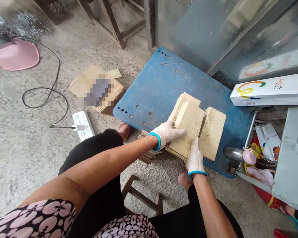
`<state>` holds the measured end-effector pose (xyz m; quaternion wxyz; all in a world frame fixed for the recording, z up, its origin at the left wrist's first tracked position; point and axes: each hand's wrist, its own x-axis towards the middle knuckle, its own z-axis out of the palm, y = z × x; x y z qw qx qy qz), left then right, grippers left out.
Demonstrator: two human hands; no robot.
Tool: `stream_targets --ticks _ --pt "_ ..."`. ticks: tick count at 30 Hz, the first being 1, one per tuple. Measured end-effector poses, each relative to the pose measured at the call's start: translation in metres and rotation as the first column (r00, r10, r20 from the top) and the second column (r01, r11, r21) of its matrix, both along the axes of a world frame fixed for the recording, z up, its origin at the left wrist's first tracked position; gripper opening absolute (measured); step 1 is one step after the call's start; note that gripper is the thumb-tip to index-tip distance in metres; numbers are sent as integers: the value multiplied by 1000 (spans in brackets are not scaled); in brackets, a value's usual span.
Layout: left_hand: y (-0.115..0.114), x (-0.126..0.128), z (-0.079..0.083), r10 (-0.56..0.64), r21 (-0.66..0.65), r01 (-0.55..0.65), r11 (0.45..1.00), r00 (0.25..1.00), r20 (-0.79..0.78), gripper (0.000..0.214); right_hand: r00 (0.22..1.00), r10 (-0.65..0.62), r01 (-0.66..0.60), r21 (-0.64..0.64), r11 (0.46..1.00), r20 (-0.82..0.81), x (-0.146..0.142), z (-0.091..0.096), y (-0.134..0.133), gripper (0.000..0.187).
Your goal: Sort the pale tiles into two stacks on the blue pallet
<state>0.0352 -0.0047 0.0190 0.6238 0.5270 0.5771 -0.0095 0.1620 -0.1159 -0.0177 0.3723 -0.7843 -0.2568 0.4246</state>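
A stack of thin pale wooden boards (191, 122) lies on a blue perforated platform (159, 82). My left hand (167, 133), in a white knit glove with a blue cuff, rests on the stack's left side with its fingers stretched over the top board. My right hand (195, 158), gloved the same way, holds the stack's near edge, fingers closed over the boards. A second bundle of boards (213, 132) leans against the stack's right side. More small wood pieces (146, 155) lie under my left wrist at the platform's edge.
A white power strip (83, 125) and black cable (43, 99) lie on the concrete floor at left, near flattened cardboard (96, 87). A pink stool (16, 54) stands far left. A white box (270, 91), a metal flask (234, 153) and clutter sit at right. A wooden stool (141, 195) is beneath me.
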Motion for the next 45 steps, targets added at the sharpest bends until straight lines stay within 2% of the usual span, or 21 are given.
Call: stream_targets --ticks 3,5,7,14,16,19,23,26,31,33,35,37,40,42,45 --pt "-3 5 -3 215 -222 -174 959 961 174 64 985 -168 167 -19 986 -45 -3 7 -2 69" --pt "-2 6 -6 337 -350 -239 906 907 252 62 985 -159 158 -21 987 -61 -4 11 -3 63" --pt "1 5 -9 410 -415 -275 867 867 284 60 992 -120 118 -39 992 -46 -5 13 -5 63" --pt "15 1 -11 461 -359 -330 873 797 390 60 970 1 6 -28 1000 244 -6 10 -18 73" --pt "14 1 -10 520 -398 -367 841 751 408 60 947 -7 20 -36 999 322 -6 6 -23 78" --pt "11 3 -5 582 -446 -389 806 657 479 61 887 -15 5 23 1000 461 -3 -2 -30 81" --pt "7 3 2 563 -444 -350 825 582 587 71 814 71 -132 64 989 577 4 -10 -41 77" --pt "6 3 4 526 -390 -354 850 599 604 73 788 169 -251 57 966 592 10 -12 -45 70" --pt "5 1 1 479 -321 -356 877 618 623 69 702 235 -386 82 919 672 18 -4 -35 57" --pt "5 0 0 488 -317 -373 872 622 612 65 707 302 -453 81 888 639 22 5 -28 53" --pt "3 -3 0 501 -325 -381 866 652 569 63 744 355 -496 112 861 566 30 18 -20 52" --pt "-3 -6 1 484 -351 -341 872 708 515 62 819 330 -460 194 866 469 40 31 -12 53" --pt "-18 -11 5 399 -409 -212 888 796 454 59 941 128 -232 324 917 313 55 44 -5 63" --pt "-30 -13 8 327 -423 -138 896 848 416 57 963 62 -144 306 941 264 62 47 -3 72" --pt "-42 -14 10 181 -391 -37 920 924 337 52 971 143 -184 216 959 191 69 49 -4 77"
